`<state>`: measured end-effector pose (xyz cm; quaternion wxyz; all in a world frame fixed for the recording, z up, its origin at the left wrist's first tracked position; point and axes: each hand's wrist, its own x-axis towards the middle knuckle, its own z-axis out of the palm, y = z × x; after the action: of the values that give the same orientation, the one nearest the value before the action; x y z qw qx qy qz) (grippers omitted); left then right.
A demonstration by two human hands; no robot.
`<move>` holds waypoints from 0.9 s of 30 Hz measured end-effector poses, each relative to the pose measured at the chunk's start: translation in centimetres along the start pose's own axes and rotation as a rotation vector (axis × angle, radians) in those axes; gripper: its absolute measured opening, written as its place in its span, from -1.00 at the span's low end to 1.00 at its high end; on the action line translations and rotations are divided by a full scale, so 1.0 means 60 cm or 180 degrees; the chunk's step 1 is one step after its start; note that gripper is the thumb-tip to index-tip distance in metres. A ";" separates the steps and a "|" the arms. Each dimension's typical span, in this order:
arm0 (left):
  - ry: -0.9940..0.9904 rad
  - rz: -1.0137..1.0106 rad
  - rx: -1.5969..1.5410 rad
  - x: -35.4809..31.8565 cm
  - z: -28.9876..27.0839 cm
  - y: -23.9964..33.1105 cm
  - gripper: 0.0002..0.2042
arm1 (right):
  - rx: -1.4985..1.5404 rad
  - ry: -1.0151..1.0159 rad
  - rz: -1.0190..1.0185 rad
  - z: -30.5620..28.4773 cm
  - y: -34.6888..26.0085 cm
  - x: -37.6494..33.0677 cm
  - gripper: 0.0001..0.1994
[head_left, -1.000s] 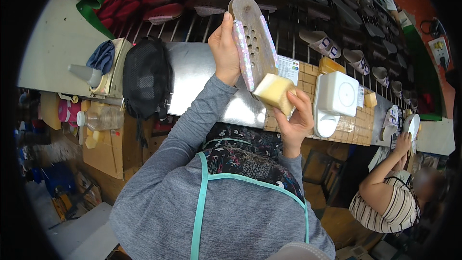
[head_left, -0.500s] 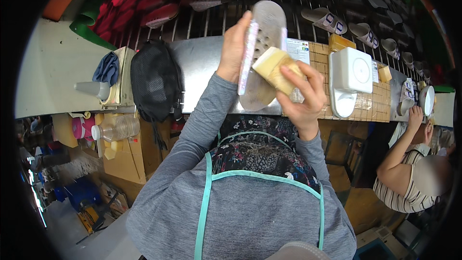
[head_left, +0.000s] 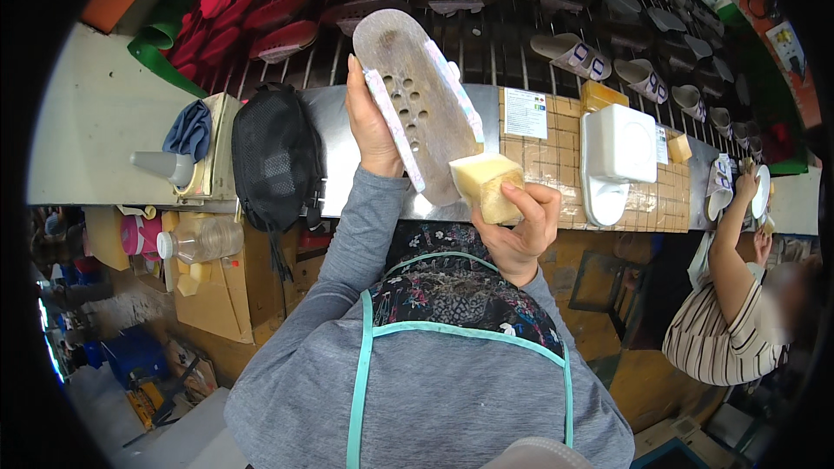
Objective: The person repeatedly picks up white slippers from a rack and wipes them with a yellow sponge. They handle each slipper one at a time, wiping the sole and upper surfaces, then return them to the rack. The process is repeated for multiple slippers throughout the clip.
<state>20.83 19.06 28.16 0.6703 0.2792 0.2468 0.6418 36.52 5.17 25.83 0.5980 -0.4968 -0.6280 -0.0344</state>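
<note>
From where I watch, the relation that matters is the one between the two held things. The slipper (head_left: 434, 104) is up over the near edge of the tabletop (head_left: 337, 122), its grey-brown face with the round holes toward me. Its long axis runs from far left to near right, the far end leaning left. The left hand (head_left: 372, 130) grips it along the left side, by the shiny pinkish strip; some of those fingers are hidden behind it, so I cannot tell how they are spread there.

The right hand (head_left: 521, 239) pinches a yellowish sponge block (head_left: 488, 187) between thumb and fingers, the pale front side toward the slipper. The block lies just right of the slipper's near end and overlaps its edge in my view; whether they touch, I cannot tell. From the right fingers, the slipper lies to the left and far, with most of its holed face beyond the block. The right hand is nearer its near end, the left nearer the middle of its left side.

To the left I see a black mesh bag (head_left: 271, 156); to the right, a white plastic case (head_left: 627, 143) on a grid-patterned brown board (head_left: 560, 161).
</note>
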 end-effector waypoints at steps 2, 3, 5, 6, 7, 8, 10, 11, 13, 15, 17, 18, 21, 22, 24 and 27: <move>-0.0010 -0.0095 0.0270 -0.012 0.003 0.004 -0.21 | -0.0132 0.0121 0.0025 0.003 0.002 -0.001 -0.37; -0.0053 -0.0185 0.0120 -0.016 0.004 0.007 -0.22 | -0.0180 0.0120 0.0005 0.003 0.003 -0.002 -0.37; -0.0239 -0.0250 -0.0194 -0.023 0.004 0.012 -0.22 | -0.0285 0.0144 0.0044 -0.001 0.005 -0.004 -0.38; -0.0145 -0.0291 -0.0113 -0.023 0.004 0.015 -0.25 | -0.0316 0.0134 0.0053 -0.003 0.005 -0.006 -0.38; -0.0200 -0.0277 -0.0173 -0.024 0.004 0.017 -0.28 | -0.0347 0.0127 0.0063 -0.005 0.005 -0.008 -0.39; -0.0188 -0.0276 -0.0161 -0.024 0.005 0.018 -0.30 | -0.0397 0.0095 0.0096 -0.008 0.005 -0.010 -0.39; -0.0260 -0.0236 -0.0238 -0.024 0.004 0.015 -0.31 | -0.0319 0.0100 0.0036 -0.012 0.003 -0.015 -0.40; -0.0262 -0.0176 -0.0215 -0.022 0.003 0.013 -0.32 | -0.0287 0.0104 0.0021 -0.013 0.003 -0.018 -0.40; -0.0185 -0.0211 -0.0148 -0.019 -0.002 0.007 -0.32 | -0.0355 0.0002 0.0003 -0.010 0.005 -0.021 -0.40; -0.0170 -0.0275 -0.0064 -0.015 -0.007 0.000 -0.31 | -0.0421 0.0021 0.0050 -0.012 0.005 -0.022 -0.40; -0.0303 -0.0349 0.0034 -0.008 -0.011 -0.004 -0.27 | -0.0467 0.0157 0.0129 -0.015 0.006 -0.016 -0.40; -0.0294 -0.0412 0.0259 -0.004 -0.010 -0.006 -0.28 | -0.0452 0.0207 0.0019 -0.019 0.006 -0.009 -0.40; -0.0283 -0.0521 0.0847 -0.003 0.013 -0.022 -0.43 | -0.0410 0.0331 -0.0252 -0.027 0.011 0.031 -0.41; -0.0476 -0.0646 0.1255 -0.008 0.025 -0.028 -0.52 | -0.0401 0.0355 -0.0298 -0.022 0.022 0.054 -0.42; -0.0405 -0.0405 0.1363 -0.020 0.056 -0.058 -0.59 | -0.0455 0.0369 -0.0366 -0.010 0.042 0.097 -0.44; -0.0324 -0.0229 0.1190 -0.014 0.076 -0.070 -0.58 | -0.0531 0.0109 -0.0374 -0.007 0.052 0.125 -0.46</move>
<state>26.96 17.89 28.49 0.6409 0.4219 0.3373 0.5453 40.47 10.85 30.14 0.5622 -0.5066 -0.6407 -0.1301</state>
